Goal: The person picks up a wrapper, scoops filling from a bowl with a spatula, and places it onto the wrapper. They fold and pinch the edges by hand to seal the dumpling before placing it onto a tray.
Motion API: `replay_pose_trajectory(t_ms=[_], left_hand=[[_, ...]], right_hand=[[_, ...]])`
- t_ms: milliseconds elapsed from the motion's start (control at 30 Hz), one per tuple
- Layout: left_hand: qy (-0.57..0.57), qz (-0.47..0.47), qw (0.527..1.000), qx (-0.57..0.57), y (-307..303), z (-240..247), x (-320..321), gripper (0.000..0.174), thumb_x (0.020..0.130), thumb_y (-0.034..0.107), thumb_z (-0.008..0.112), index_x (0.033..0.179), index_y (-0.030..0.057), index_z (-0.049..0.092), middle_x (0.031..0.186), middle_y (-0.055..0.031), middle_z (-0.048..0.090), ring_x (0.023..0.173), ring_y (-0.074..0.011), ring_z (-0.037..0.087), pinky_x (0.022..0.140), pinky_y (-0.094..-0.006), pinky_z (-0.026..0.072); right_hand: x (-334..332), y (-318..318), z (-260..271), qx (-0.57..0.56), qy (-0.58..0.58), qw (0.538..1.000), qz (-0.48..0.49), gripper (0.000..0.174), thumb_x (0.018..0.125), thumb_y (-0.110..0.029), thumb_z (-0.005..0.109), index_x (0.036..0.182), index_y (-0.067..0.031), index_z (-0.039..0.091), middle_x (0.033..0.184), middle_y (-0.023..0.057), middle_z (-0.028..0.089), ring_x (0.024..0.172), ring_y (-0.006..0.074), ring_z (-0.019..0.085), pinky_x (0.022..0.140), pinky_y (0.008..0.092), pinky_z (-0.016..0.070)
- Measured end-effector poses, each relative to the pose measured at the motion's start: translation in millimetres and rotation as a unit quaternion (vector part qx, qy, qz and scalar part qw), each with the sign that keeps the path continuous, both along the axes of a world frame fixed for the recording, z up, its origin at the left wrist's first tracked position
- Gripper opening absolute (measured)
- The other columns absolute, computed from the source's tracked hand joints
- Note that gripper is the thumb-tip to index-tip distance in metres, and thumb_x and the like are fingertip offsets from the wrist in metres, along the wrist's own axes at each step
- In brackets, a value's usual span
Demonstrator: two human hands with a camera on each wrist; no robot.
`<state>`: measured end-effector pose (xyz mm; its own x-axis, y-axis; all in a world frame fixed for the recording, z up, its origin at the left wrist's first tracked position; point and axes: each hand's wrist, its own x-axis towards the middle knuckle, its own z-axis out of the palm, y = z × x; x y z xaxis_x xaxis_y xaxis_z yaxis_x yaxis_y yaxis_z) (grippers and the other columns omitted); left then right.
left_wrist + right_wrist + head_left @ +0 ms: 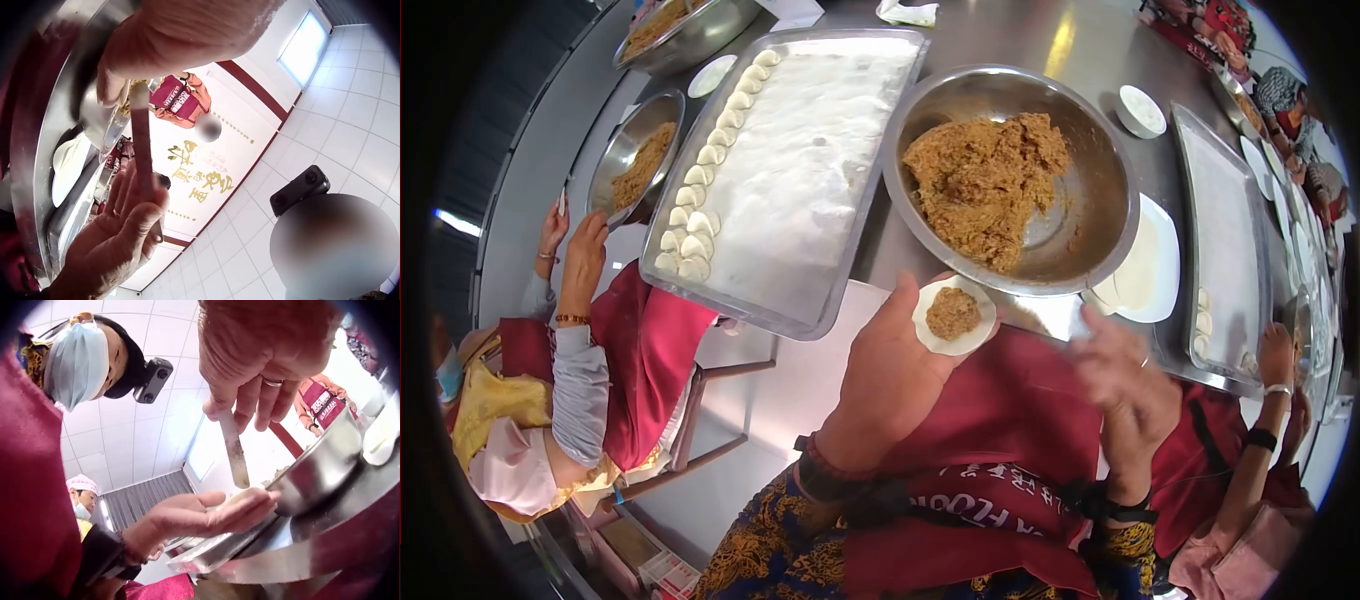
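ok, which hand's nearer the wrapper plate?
Right hand: just on the person's side of the plate. Left hand is farther, off to the plate's left, with the filled wrapper.

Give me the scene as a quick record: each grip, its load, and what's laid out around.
Left grip: palm up, carrying a round wrapper
Filling: a lump on that wrapper, not enclosed
Right grip: pinches a flat stick, its tip near the left grip
Big bowl: metal, partly full of more filling
Long tray: floured, left of the big bowl in the head view
Dumplings: along the long tray's left side
Plate: white, beside the big bowl, holding what look like more wrappers
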<state>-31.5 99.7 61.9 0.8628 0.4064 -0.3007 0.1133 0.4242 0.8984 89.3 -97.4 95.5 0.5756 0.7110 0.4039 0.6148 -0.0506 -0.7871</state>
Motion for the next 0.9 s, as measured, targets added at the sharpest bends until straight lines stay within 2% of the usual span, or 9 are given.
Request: replay_pose_trajectory(t_ms=[33,133,167,267,467,700,800,833,900], left_hand=[[-0.07,0.004,0.992,-0.103,-1.5,-0.6,-0.3,0.056,0.108,0.034,0.02,0.139,-0.0127,0.027,0.141,-0.0273,0.042,0.133,-0.042,0.041,0.115,-0.0538,0.0321],[-0.057,-0.019,0.993,-0.102,-1.9,0.6,0.2,0.058,0.108,0.034,0.019,0.14,-0.0141,0.024,0.142,-0.0298,0.039,0.132,-0.0466,0.04,0.115,-0.0551,0.0311],[-0.076,0.054,0.951,-0.296,-3.2,-0.1,2.3,0.06,0.108,0.035,0.019,0.141,-0.0145,0.023,0.142,-0.0307,0.038,0.133,-0.0466,0.039,0.115,-0.0549,0.0312],[-0.06,0.087,0.907,-0.407,-2.7,-2.1,0.9,0.06,0.108,0.036,0.02,0.14,-0.0146,0.025,0.142,-0.0319,0.038,0.133,-0.0471,0.039,0.115,-0.0542,0.0311],[-0.047,0.075,0.906,-0.414,-1.1,-2.0,0.8,0.06,0.107,0.036,0.021,0.141,-0.0132,0.025,0.141,-0.0323,0.039,0.133,-0.0473,0.039,0.116,-0.0537,0.0308],[-0.053,0.057,0.902,-0.424,-8.7,-0.1,-1.7,0.059,0.107,0.036,0.021,0.14,-0.0125,0.028,0.14,-0.0323,0.041,0.133,-0.0474,0.039,0.116,-0.0539,0.0311],[-0.055,0.037,0.903,-0.424,-12.9,-0.6,-2.1,0.058,0.107,0.035,0.022,0.139,-0.0128,0.028,0.14,-0.0309,0.042,0.133,-0.0451,0.04,0.116,-0.0528,0.0311],[-0.051,0.004,0.95,-0.309,-15.6,-2.6,-3.1,0.057,0.107,0.034,0.022,0.139,-0.0119,0.03,0.14,-0.0295,0.042,0.132,-0.0438,0.042,0.116,-0.0519,0.0313],[-0.015,-0.096,0.995,-0.002,-23.8,0.3,-1.4,0.051,0.108,0.03,0.025,0.139,-0.0094,0.034,0.141,-0.0261,0.044,0.13,-0.0393,0.045,0.115,-0.0515,0.0313]], right_hand=[[0.7,8.9,4.3,0.018,0.076,0.995,-0.061,0.012,0.085,-0.01,0.07,0.095,-0.0065,0.074,0.103,0.0087,0.074,0.114,0.0262,0.065,0.092,0.0376,0.0499],[29.0,30.2,2.6,-0.013,0.017,0.995,-0.096,0.017,0.085,-0.007,0.07,0.101,-0.0054,0.074,0.104,0.0097,0.073,0.111,0.0267,0.065,0.093,0.0354,0.0507],[32.0,40.9,2.7,-0.014,0.032,0.993,-0.111,0.017,0.085,-0.005,0.071,0.102,-0.0049,0.073,0.1,0.0073,0.074,0.109,0.0278,0.066,0.091,0.0355,0.0516],[45.5,62.0,-12.4,-0.019,0.006,0.998,-0.067,0.017,0.083,-0.004,0.072,0.1,-0.0067,0.073,0.094,0.0064,0.074,0.106,0.0267,0.067,0.087,0.0365,0.0521],[47.4,90.3,-29.0,-0.09,-0.132,0.984,-0.078,0.013,0.079,-0.007,0.075,0.092,-0.0103,0.073,0.091,0.0075,0.073,0.099,0.0285,0.068,0.081,0.0384,0.0522],[32.6,72.9,-24.8,-0.093,-0.104,0.983,-0.117,0.04,0.078,-0.009,0.077,0.116,-0.0117,0.067,0.111,0.0136,0.069,0.113,0.0331,0.062,0.088,0.0396,0.0514],[18.6,55.2,-9.5,-0.076,-0.137,0.973,-0.17,0.045,0.078,-0.008,0.076,0.121,-0.0094,0.065,0.116,0.0139,0.068,0.115,0.0337,0.061,0.09,0.0394,0.0509],[12.0,47.8,-0.6,-0.075,-0.18,0.962,-0.191,0.045,0.078,-0.007,0.075,0.121,-0.0078,0.064,0.117,0.0134,0.068,0.115,0.0336,0.061,0.091,0.0393,0.0508],[-2.4,35.3,35.8,-0.047,-0.17,0.979,-0.103,0.033,0.082,-0.004,0.069,0.115,-0.001,0.066,0.118,0.0169,0.067,0.116,0.0321,0.063,0.095,0.0378,0.0501]])
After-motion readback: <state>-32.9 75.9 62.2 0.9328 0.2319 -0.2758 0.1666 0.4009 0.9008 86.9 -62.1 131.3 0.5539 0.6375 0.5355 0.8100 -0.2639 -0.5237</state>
